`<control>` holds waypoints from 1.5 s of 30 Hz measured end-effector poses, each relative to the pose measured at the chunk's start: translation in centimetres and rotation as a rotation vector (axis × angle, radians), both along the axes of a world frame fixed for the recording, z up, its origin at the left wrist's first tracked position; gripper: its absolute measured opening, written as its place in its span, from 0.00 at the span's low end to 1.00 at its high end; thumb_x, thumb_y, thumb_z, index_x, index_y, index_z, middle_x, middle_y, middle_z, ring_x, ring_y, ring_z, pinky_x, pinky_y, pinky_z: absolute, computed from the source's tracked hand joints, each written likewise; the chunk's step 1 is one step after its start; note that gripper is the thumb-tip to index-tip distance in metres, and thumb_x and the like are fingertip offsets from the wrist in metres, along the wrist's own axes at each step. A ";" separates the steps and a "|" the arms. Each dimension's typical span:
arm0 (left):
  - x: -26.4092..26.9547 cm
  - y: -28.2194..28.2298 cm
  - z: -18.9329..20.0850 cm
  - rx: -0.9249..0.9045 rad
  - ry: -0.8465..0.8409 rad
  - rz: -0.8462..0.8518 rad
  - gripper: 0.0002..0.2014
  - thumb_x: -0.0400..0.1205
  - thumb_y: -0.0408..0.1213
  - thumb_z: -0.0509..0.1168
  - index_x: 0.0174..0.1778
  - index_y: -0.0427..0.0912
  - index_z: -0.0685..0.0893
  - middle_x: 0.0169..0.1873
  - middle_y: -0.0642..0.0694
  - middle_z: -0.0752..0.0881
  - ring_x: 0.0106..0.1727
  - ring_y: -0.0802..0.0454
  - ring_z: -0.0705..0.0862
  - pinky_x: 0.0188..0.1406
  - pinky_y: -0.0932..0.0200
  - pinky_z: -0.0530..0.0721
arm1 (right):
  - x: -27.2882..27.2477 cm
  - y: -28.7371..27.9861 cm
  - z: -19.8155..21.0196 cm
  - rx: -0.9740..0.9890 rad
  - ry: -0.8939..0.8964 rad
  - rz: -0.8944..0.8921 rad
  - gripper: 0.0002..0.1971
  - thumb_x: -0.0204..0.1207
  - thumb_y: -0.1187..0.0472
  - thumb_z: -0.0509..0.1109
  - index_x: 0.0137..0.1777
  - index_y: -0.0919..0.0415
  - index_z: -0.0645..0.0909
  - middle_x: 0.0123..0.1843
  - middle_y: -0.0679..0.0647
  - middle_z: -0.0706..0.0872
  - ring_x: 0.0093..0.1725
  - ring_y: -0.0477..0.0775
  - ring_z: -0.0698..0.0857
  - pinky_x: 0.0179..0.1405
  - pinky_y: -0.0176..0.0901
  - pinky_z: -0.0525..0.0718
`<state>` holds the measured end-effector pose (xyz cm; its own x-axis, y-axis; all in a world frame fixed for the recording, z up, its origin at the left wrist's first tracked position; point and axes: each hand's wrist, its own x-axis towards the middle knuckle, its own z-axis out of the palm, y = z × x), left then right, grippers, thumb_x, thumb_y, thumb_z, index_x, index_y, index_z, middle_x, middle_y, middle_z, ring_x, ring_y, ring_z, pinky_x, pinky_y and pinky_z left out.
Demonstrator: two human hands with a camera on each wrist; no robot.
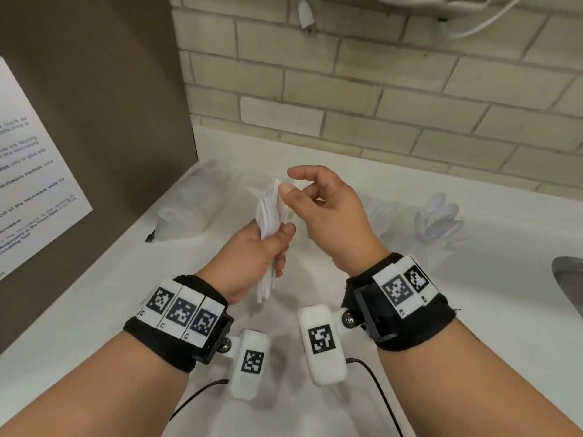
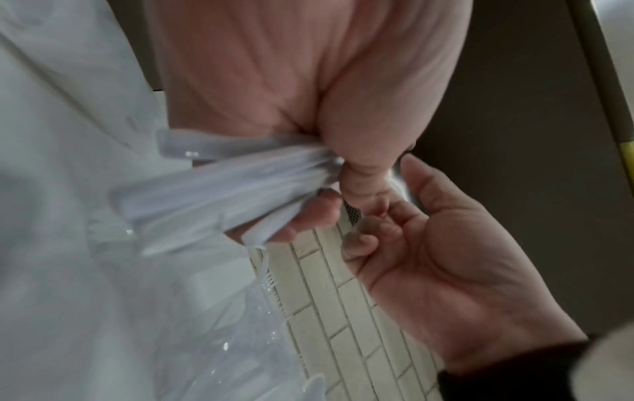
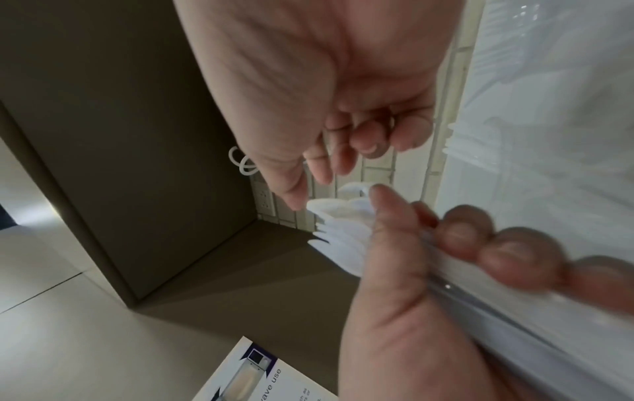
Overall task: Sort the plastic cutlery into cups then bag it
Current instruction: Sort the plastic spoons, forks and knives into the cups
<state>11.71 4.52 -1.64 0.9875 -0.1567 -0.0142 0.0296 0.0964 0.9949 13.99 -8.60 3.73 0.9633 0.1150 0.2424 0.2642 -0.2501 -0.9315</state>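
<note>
White surface (image 1: 410,190) below a brick wall. Left hand (image 1: 252,260) grips a bundle of plastic cutlery (image 1: 269,212), fingers clamped; right hand (image 1: 328,216) just beside its tops, fingers loosely curled, empty. Sorting step, probably; next, release the bundle into a cup.

A: Head view lighting?
B: Bright and even. Soft shadows fall on the counter (image 1: 410,310) below both wrists. Brick lines bow toward the frame edges.
A: Wrist views?
B: Dimmer. Left hand (image 3: 480,244) fingers blurred; cutlery (image 2: 223,190) smeared, with small glare specks.
</note>
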 end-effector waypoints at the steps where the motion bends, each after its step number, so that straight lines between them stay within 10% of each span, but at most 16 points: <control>1: 0.0 -0.1 -0.1 0.021 -0.015 -0.024 0.09 0.83 0.45 0.64 0.51 0.43 0.76 0.29 0.50 0.75 0.28 0.53 0.74 0.32 0.55 0.78 | 0.1 0.1 0.3 -0.033 -0.012 0.011 0.11 0.75 0.50 0.73 0.55 0.49 0.83 0.30 0.47 0.75 0.29 0.41 0.75 0.35 0.33 0.78; 13: 0.6 0.0 -0.4 -0.051 0.016 0.004 0.20 0.77 0.58 0.63 0.39 0.41 0.76 0.31 0.47 0.77 0.30 0.50 0.76 0.37 0.52 0.79 | 2.5 0.4 2.2 -0.027 -0.037 -0.028 0.08 0.72 0.59 0.77 0.40 0.65 0.86 0.25 0.48 0.79 0.22 0.49 0.77 0.28 0.45 0.84; 25: 1.1 1.0 -0.5 -0.236 0.099 0.170 0.14 0.86 0.46 0.58 0.42 0.40 0.79 0.29 0.46 0.77 0.25 0.52 0.75 0.31 0.55 0.78 | 3.5 0.1 3.2 -0.056 0.018 0.038 0.08 0.81 0.62 0.67 0.48 0.70 0.77 0.38 0.66 0.86 0.24 0.48 0.82 0.27 0.44 0.85; 30: 2.0 2.2 -1.1 -0.273 0.195 0.450 0.10 0.87 0.44 0.58 0.42 0.45 0.76 0.27 0.48 0.74 0.24 0.54 0.74 0.29 0.57 0.77 | 5.7 -0.5 5.9 0.136 -0.231 -0.163 0.08 0.81 0.61 0.67 0.41 0.56 0.74 0.32 0.57 0.86 0.23 0.47 0.84 0.30 0.47 0.89; 35: 2.0 2.8 -1.7 -0.287 0.219 0.488 0.11 0.87 0.45 0.58 0.41 0.45 0.75 0.27 0.48 0.73 0.26 0.53 0.74 0.31 0.57 0.77 | 8.5 0.3 2.6 -0.185 -0.191 -0.252 0.11 0.80 0.55 0.67 0.38 0.52 0.70 0.37 0.57 0.88 0.31 0.49 0.90 0.33 0.46 0.88; 45: 3.4 1.1 -1.1 -0.241 0.212 0.291 0.11 0.86 0.43 0.60 0.41 0.42 0.77 0.27 0.47 0.75 0.27 0.50 0.77 0.37 0.55 0.80 | 11.6 -0.9 -2.9 -0.235 0.215 -0.215 0.20 0.73 0.57 0.76 0.64 0.62 0.79 0.49 0.56 0.90 0.47 0.57 0.90 0.57 0.54 0.87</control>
<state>15.07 5.67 -2.77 0.9703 0.1044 -0.2184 0.1678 0.3601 0.9177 25.63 -9.53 0.86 0.9975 -0.0672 0.0237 -0.0125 -0.4918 -0.8706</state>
